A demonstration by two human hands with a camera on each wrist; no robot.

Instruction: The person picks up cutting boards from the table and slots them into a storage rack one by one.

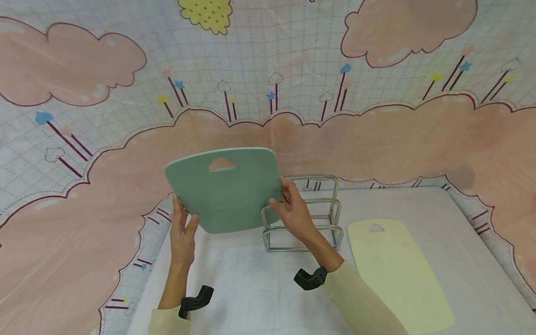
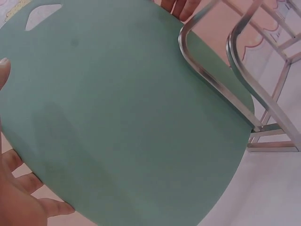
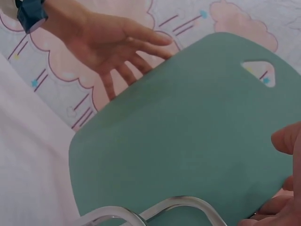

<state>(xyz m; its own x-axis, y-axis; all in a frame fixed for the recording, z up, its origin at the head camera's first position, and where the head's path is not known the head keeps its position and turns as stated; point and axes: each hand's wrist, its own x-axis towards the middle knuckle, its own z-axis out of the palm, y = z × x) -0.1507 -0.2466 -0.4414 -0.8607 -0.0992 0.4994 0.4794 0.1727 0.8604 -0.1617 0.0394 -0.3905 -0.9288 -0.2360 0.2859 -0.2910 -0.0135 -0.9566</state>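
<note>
A green cutting board [image 1: 230, 195] with a handle hole is held tilted above the table. My right hand [image 1: 297, 211] grips its right edge, thumb on the near face and fingers behind. At the left edge, my left hand [image 1: 183, 237] touches the board with spread, nearly straight fingers; its thumb stands apart from them. The board's lower right corner is behind a front loop of the metal rack [image 1: 303, 249]. In the left wrist view, the rack's loops [image 2: 211, 80] cross the board's corner; which slot it is in I cannot tell.
A pale yellow cutting board [image 1: 393, 270] lies flat on the white table [image 1: 243, 288], right of the rack. Behind the table hangs a patterned cloth [image 1: 377, 135] with clouds. Black wrist devices [image 1: 310, 279] sit on both forearms.
</note>
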